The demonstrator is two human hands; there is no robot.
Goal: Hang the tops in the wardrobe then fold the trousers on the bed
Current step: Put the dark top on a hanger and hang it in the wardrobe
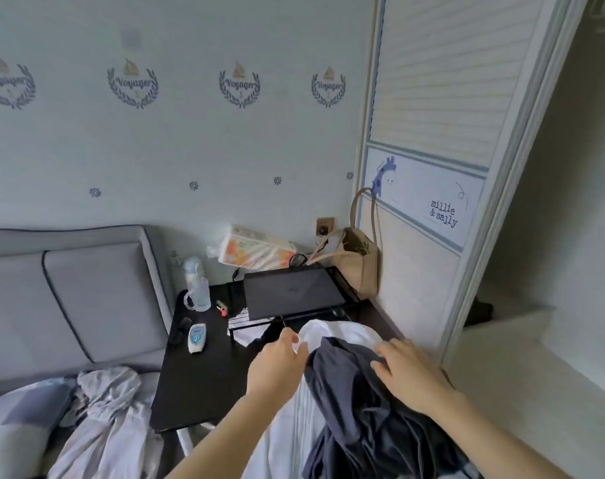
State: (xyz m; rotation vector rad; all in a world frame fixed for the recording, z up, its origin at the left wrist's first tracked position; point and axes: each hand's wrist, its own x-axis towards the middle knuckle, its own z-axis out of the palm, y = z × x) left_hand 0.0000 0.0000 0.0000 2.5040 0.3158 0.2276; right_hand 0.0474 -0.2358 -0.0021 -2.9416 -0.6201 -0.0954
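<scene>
- Left hand pinches the white top at its edge, fingers curled.
- Right hand rests on the dark garment, fingers spread flat.
- Both clothes lie bunched beside the black worktop, near the wardrobe.

Two forearms in view, both bare to the frame edge; no sleeve visible. Left hand and right hand: bare, unadorned, nails short. Rest of body out of frame.
</scene>
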